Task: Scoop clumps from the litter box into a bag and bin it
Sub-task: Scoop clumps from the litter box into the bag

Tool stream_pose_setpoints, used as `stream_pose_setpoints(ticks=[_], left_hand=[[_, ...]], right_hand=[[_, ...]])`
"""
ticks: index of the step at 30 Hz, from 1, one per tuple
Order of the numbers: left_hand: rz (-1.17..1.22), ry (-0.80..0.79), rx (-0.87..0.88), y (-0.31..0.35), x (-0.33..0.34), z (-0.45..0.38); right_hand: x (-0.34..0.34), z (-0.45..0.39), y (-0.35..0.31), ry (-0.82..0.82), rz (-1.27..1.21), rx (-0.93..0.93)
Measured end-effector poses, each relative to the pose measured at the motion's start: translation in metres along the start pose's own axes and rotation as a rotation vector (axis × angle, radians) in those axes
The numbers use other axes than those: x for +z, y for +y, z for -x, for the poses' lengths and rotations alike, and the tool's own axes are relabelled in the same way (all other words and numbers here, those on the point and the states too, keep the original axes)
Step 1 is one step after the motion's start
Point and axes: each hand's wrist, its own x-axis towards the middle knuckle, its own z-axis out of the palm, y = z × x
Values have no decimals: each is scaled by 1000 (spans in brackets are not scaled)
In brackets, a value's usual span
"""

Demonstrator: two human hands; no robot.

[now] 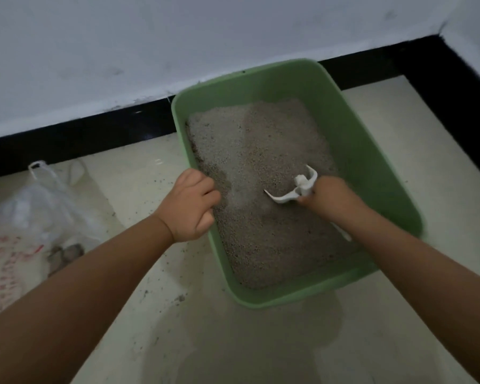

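I see the green litter box (352, 151) on the floor against the wall, its long axis running from the near right corner away toward the far left. The plastic bag (36, 217) lies well apart to the left, a few clumps already inside, so I judge the scooping step in hand. My left hand (190, 206) curls over the box's left rim, steadying it. My right hand (331, 198) grips the white scoop (294, 187), its mouth pointing left into the litter; next it must dig under a clump.
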Motion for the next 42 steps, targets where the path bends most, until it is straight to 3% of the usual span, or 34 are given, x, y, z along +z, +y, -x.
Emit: stream_pose_setpoints(ticks=[8,19,23,35,42], left_hand=[[-38,-60,13,-3,-2,-1],[-80,-131,-54,1,-8,-2],[-85,-127,-71,2,-9,-1],[-94,-120,-60,3,-9,-1],[-41,-37,-49,2,-4,3]], right_hand=[[26,-46,-33,94,-302,58],[31,-34,-24,430,-525,-176],[18,-22,-15,489,-497,-247],[12,9,29,483,-482,-199],[10,32,40,193,-179,-218]])
